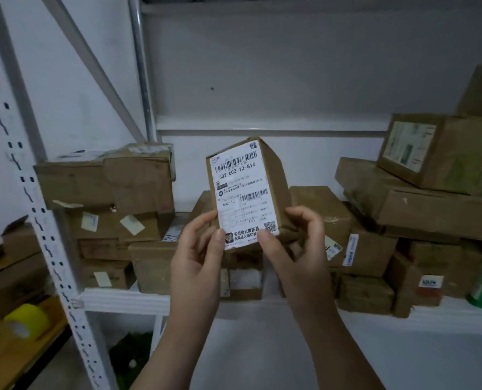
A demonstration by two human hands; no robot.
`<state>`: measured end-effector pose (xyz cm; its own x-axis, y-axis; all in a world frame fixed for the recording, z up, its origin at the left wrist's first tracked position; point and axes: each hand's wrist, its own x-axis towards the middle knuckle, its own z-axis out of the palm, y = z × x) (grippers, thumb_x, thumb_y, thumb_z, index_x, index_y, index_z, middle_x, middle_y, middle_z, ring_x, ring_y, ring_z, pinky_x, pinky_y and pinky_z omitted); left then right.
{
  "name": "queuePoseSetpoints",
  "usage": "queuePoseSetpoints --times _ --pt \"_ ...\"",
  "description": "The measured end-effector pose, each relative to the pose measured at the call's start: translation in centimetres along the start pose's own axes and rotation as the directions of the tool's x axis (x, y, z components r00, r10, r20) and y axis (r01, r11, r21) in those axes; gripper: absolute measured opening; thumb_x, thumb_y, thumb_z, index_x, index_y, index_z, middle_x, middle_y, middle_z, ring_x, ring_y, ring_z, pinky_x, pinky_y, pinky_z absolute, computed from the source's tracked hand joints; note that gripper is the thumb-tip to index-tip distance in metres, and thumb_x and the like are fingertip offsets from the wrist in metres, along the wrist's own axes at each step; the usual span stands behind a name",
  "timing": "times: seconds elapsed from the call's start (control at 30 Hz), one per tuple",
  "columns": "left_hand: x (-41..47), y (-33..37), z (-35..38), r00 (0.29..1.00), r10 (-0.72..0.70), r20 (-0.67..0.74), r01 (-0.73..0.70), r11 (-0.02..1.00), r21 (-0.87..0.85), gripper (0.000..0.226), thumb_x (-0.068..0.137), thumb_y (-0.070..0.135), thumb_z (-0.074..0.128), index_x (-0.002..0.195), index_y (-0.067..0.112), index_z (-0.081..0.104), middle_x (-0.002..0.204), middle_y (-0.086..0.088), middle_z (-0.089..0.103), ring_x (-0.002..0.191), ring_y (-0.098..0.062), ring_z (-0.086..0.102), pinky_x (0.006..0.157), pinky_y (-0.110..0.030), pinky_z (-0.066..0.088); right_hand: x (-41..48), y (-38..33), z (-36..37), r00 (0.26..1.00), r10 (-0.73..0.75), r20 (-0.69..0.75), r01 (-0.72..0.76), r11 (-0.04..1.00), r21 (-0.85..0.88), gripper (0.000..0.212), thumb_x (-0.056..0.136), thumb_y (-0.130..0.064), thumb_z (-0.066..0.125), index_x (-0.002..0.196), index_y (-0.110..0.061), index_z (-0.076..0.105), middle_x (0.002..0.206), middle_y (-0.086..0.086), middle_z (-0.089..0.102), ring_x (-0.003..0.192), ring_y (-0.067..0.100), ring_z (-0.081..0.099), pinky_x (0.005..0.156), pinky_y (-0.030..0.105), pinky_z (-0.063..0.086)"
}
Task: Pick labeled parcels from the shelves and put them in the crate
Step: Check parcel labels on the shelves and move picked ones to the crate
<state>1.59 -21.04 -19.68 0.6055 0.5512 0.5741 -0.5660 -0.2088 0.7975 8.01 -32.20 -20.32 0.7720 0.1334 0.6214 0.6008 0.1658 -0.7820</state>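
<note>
You faced the white shelving rack (51,249), whose shelf (121,301) carried brown cardboard parcels stacked at the left (107,187) and piled higher at the right (403,201). In front of them, clear of the shelf and roughly upright, you held the small parcel (276,181) with its white shipping label (240,192) turned toward you, its barcodes and printed number readable. Your left hand (197,257) pinched the lower left corner, thumb on the label and fingers behind. Your right hand (299,249) gripped the lower right, thumb on the label and fingers curled round the side. The step in hand looked like checking the label on a picked parcel. The crate was not in view, so the next move called for turning away from the rack, finding it, and lowering the parcel in without loosening either grip early.
</note>
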Motion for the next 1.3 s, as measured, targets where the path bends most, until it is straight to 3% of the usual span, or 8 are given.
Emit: queuePoseSetpoints --times 0.3,0.43,0.5,0.6,0.77,0.97,1.13,1.3 --pt "4.9 -0.1 -3.4 0.969 -0.049 0.244 -0.059 0.908 0.415 0.028 0.093 0.025 0.054 0.116 0.041 0.05 0.103 0.023 0.064 0.099 0.006 0.06 0.084 -0.018 0.05 3.3 0.9 4.4 0.991 -0.022 -0.13 0.013 0.997 -0.071 0.045 0.063 -0.054 0.072 0.101 -0.051 0.049 0.126 -0.017 0.041 0.12 0.007 0.048 0.083 0.029 0.057" --pt "8.7 0.4 -6.5 0.865 0.349 0.361 -0.481 0.372 0.794 0.034 0.09 0.043 0.05 0.119 0.027 0.06 0.109 0.005 0.065 0.105 -0.014 0.044 0.082 -0.031 0.027 5.1 0.2 6.3 0.963 -0.153 -0.222 0.083 0.952 -0.295 0.045 0.067 -0.049 0.074 0.102 -0.041 0.049 0.113 -0.022 0.043 0.114 0.001 0.038 0.089 0.024 0.038" --pt "10.8 0.5 -8.2 0.803 0.478 0.356 -0.49 0.189 0.851 0.044 0.085 0.044 0.051 0.123 0.022 0.057 0.129 -0.007 0.055 0.12 -0.025 0.036 0.091 -0.04 0.023 5.9 0.0 7.5 0.937 -0.264 -0.227 0.147 0.891 -0.43 0.048 0.065 -0.054 0.07 0.103 -0.032 0.051 0.113 -0.013 0.047 0.113 0.009 0.036 0.092 0.033 0.038" --pt "14.1 -0.3 -10.6 0.853 0.39 0.346 -0.404 0.074 0.912 0.06 0.087 0.051 0.05 0.139 0.024 0.04 0.147 -0.014 0.036 0.137 -0.036 0.024 0.109 -0.055 0.014 6.8 0.9 9.3 0.933 -0.33 -0.142 0.19 0.789 -0.585 0.052 0.067 -0.057 0.067 0.106 -0.024 0.054 0.117 -0.004 0.049 0.114 0.015 0.035 0.093 0.044 0.04" --pt "16.6 -2.1 -12.9 0.802 0.353 0.481 -0.53 0.048 0.847 0.052 0.09 0.033 0.053 0.137 0.013 0.045 0.134 -0.018 0.049 0.126 -0.04 0.038 0.099 -0.058 0.035 7.1 3.4 12.1 0.956 -0.279 0.091 0.259 0.657 -0.708 0.047 0.075 -0.05 0.072 0.111 -0.022 0.058 0.124 0.002 0.047 0.12 0.017 0.031 0.101 0.044 0.035" --pt "17.3 -2.2 -13.5 0.765 0.421 0.488 -0.579 0.117 0.807 0.043 0.093 0.025 0.051 0.135 0.013 0.048 0.128 -0.015 0.052 0.121 -0.034 0.041 0.1 -0.051 0.035 7.8 3.8 12.8 0.967 -0.196 0.161 0.252 0.662 -0.706 0.037 0.093 -0.031 0.058 0.129 -0.022 0.057 0.14 0.0 0.044 0.136 0.015 0.023 0.105 0.028 0.026" --pt "17.1 -2.1 -13.3 0.785 0.398 0.475 -0.546 0.082 0.834 0.051 0.088 0.04 0.044 0.133 0.018 0.049 0.128 -0.011 0.053 0.125 -0.03 0.038 0.107 -0.052 0.022 7.9 2.6 12.4 0.967 -0.085 0.24 0.244 0.57 -0.784 0.046 0.093 -0.046 0.052 0.136 -0.029 0.047 0.148 -0.003 0.037 0.141 0.017 0.017 0.115 0.041 0.02" --pt "17.1 -2.3 -12.7 0.777 0.423 0.465 -0.551 0.103 0.828 0.052 0.085 0.041 0.047 0.131 0.016 0.05 0.127 -0.012 0.053 0.123 -0.029 0.035 0.105 -0.05 0.022 8.0 1.4 13.5 0.978 0.122 0.171 0.092 0.481 -0.872 0.087 0.068 -0.08 0.055 0.134 -0.03 0.031 0.155 0.002 0.016 0.145 0.029 0.001 0.116 0.052 0.018"
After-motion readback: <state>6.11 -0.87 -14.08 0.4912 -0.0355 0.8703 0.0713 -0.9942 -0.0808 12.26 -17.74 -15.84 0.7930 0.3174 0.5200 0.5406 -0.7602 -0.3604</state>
